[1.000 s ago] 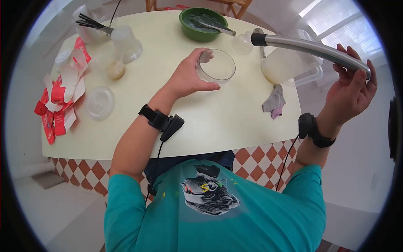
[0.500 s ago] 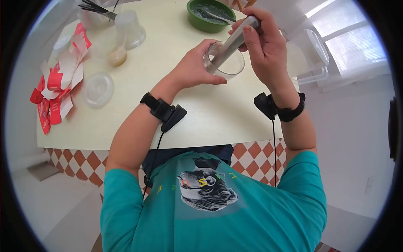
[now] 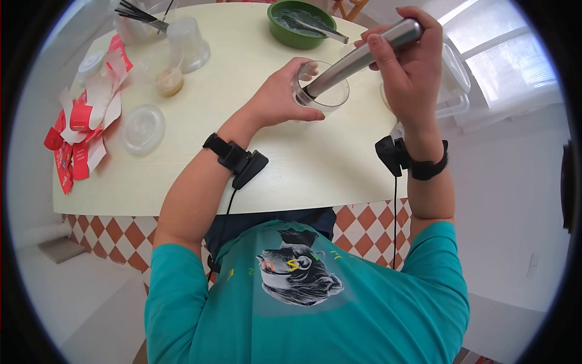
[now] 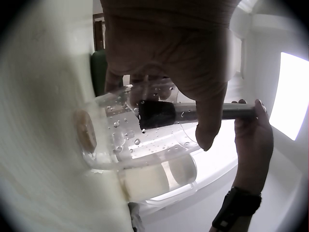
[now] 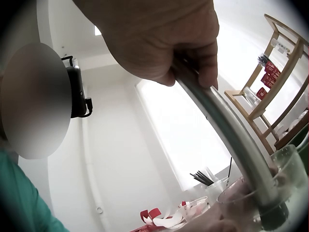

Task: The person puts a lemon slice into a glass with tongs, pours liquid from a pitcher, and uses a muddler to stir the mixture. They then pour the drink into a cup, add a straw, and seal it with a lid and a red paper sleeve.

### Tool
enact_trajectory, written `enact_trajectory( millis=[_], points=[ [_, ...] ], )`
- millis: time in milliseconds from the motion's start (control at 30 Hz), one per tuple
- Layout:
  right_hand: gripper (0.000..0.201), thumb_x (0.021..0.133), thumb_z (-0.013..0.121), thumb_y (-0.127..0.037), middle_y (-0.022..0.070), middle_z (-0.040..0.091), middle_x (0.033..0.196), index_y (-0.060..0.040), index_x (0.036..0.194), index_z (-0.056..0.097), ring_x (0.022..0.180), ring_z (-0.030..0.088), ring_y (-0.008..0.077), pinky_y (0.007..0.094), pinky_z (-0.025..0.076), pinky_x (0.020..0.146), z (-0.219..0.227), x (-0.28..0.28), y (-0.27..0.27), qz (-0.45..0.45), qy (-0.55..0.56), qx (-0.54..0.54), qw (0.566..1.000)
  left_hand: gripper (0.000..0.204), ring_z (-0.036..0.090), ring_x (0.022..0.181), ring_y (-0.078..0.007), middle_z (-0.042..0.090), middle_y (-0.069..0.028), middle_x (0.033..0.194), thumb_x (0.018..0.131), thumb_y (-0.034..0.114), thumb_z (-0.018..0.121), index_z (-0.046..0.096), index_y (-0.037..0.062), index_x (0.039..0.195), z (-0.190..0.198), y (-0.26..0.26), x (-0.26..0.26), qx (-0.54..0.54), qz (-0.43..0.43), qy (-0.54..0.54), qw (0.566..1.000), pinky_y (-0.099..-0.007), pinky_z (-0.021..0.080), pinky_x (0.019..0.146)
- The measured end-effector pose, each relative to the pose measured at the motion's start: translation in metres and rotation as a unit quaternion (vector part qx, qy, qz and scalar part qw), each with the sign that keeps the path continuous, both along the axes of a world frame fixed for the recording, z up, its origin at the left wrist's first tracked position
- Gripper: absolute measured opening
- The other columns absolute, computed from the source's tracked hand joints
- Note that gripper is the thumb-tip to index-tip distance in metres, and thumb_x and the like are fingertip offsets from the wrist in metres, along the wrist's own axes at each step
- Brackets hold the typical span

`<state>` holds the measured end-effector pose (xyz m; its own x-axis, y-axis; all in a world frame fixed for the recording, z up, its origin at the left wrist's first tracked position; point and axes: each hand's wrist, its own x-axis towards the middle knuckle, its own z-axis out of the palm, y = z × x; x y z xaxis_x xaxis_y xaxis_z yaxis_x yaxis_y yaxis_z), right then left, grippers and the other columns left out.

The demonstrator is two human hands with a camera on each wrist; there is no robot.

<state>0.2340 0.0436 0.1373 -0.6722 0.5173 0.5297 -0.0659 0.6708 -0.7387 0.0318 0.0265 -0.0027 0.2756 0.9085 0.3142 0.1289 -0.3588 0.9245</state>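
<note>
A clear glass (image 3: 334,97) stands on the pale table, and the left hand (image 3: 282,97) grips its side with thumb and fingers curved round it. Held by its upper end in the right hand (image 3: 409,67), a silver metal rod (image 3: 357,59) slants down into the glass. In the left wrist view the rod's black head (image 4: 157,114) is inside the glass, above its bottom, and water drops cling to the wall. The right wrist view shows the right hand (image 5: 159,38) pinching the rod (image 5: 231,130).
A green bowl (image 3: 291,36) with tongs (image 3: 324,31) stands at the back. To the left lie red and white wrappers (image 3: 82,124), a clear lid (image 3: 143,130), plastic cups (image 3: 189,45), a small cup of tan contents (image 3: 170,81) and black straws (image 3: 140,15). A clear container (image 3: 451,85) is at right.
The right hand has swung the rod in from the right, and its black end now sits in the glass. Since half a second ago, the right hand has shifted slightly right, tilting the rod more.
</note>
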Motion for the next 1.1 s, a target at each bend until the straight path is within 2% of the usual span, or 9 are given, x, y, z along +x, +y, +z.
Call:
enact_trajectory(
  millis=[67, 133, 233, 400, 500, 633, 733, 867, 1100],
  points=[
    [0.043, 0.092, 0.058, -0.005, 0.0088, 0.063, 0.094, -0.0034, 0.126, 0.033, 0.087, 0.065, 0.0142, 0.0229, 0.050, 0.064, -0.017, -0.029, -0.013, -0.204, 0.009, 0.086, 0.975, 0.087, 0.056, 0.108, -0.0230, 0.055, -0.0139, 0.121, 0.056, 0.021, 0.087, 0.042, 0.0044, 0.129, 0.005, -0.003, -0.001, -0.021, -0.006, -0.009, 1.000, -0.0338, 0.048, 0.091],
    [0.042, 0.092, 0.058, -0.005, 0.0093, 0.063, 0.093, -0.0027, 0.125, 0.034, 0.086, 0.064, 0.0138, 0.0235, 0.051, 0.066, -0.028, -0.032, -0.013, -0.217, -0.009, 0.084, 0.973, 0.088, 0.057, 0.106, -0.0246, 0.055, -0.0157, 0.121, 0.055, 0.026, 0.087, 0.043, 0.0045, 0.128, 0.006, -0.005, -0.002, -0.039, -0.009, -0.016, 0.999, -0.0346, 0.048, 0.090],
    [0.041, 0.085, 0.066, -0.007, 0.0088, 0.061, 0.074, -0.0063, 0.118, 0.042, 0.055, 0.058, 0.0157, 0.0267, 0.045, 0.050, -0.044, -0.039, -0.006, -0.240, 0.000, 0.154, 0.959, 0.088, 0.057, 0.107, -0.0249, 0.055, -0.0154, 0.121, 0.055, 0.026, 0.087, 0.043, 0.0049, 0.128, 0.005, -0.003, -0.002, -0.026, -0.011, -0.012, 1.000, -0.0348, 0.048, 0.090],
    [0.042, 0.083, 0.068, -0.010, 0.0081, 0.061, 0.071, -0.0063, 0.118, 0.044, 0.049, 0.055, 0.0166, 0.0275, 0.045, 0.050, -0.040, -0.039, -0.022, -0.266, -0.027, 0.161, 0.950, 0.088, 0.054, 0.108, -0.0204, 0.054, -0.0103, 0.119, 0.054, 0.017, 0.086, 0.042, 0.0070, 0.130, 0.006, -0.004, -0.003, -0.061, -0.009, -0.013, 0.998, -0.0329, 0.046, 0.090],
    [0.040, 0.078, 0.073, -0.015, 0.0084, 0.060, 0.070, -0.0061, 0.110, 0.051, 0.049, 0.055, 0.0188, 0.0280, 0.045, 0.048, -0.034, -0.035, -0.027, -0.325, -0.077, 0.289, 0.897, 0.088, 0.051, 0.114, -0.0220, 0.053, -0.0102, 0.121, 0.054, 0.017, 0.086, 0.042, 0.0070, 0.130, 0.009, -0.006, -0.003, -0.047, -0.006, -0.001, 0.999, -0.0337, 0.045, 0.093],
    [0.038, 0.079, 0.074, -0.014, 0.0073, 0.060, 0.070, -0.0044, 0.107, 0.051, 0.054, 0.059, 0.0133, 0.0256, 0.047, 0.051, -0.018, -0.017, -0.043, -0.357, -0.126, 0.198, 0.904, 0.089, 0.050, 0.117, -0.0224, 0.053, -0.0099, 0.123, 0.054, 0.016, 0.086, 0.042, 0.0068, 0.130, 0.001, -0.003, -0.002, -0.024, -0.009, -0.015, 1.000, -0.0345, 0.043, 0.096],
    [0.034, 0.079, 0.074, -0.004, 0.0061, 0.061, 0.078, -0.0021, 0.103, 0.049, 0.070, 0.061, 0.0073, 0.0203, 0.048, 0.055, 0.003, 0.018, -0.056, -0.350, 0.020, 0.170, 0.921, 0.089, 0.050, 0.118, -0.0221, 0.054, -0.0099, 0.123, 0.054, 0.015, 0.086, 0.042, 0.0062, 0.131, 0.000, -0.002, -0.002, -0.006, -0.011, -0.022, 1.000, -0.0348, 0.041, 0.099],
    [0.035, 0.081, 0.068, 0.007, 0.0154, 0.065, 0.089, 0.0014, 0.108, 0.046, 0.078, 0.067, 0.0182, 0.0258, 0.058, 0.066, 0.038, 0.062, -0.091, -0.434, 0.124, 0.197, 0.871, 0.090, 0.049, 0.121, -0.0228, 0.053, -0.0113, 0.125, 0.054, 0.014, 0.086, 0.041, 0.0051, 0.132, 0.000, -0.003, -0.002, -0.022, -0.004, -0.007, 1.000, -0.0349, 0.041, 0.101],
    [0.016, 0.084, 0.067, 0.000, 0.0060, 0.065, 0.085, 0.0021, 0.098, 0.058, 0.074, 0.063, 0.0091, 0.0218, 0.051, 0.068, -0.030, 0.100, -0.012, -0.498, 0.094, 0.203, 0.838, 0.090, 0.048, 0.122, -0.0237, 0.053, -0.0126, 0.126, 0.055, 0.012, 0.085, 0.040, 0.0045, 0.133, 0.000, -0.003, -0.004, -0.032, -0.008, -0.006, 0.999, -0.0354, 0.041, 0.101]
  ],
)
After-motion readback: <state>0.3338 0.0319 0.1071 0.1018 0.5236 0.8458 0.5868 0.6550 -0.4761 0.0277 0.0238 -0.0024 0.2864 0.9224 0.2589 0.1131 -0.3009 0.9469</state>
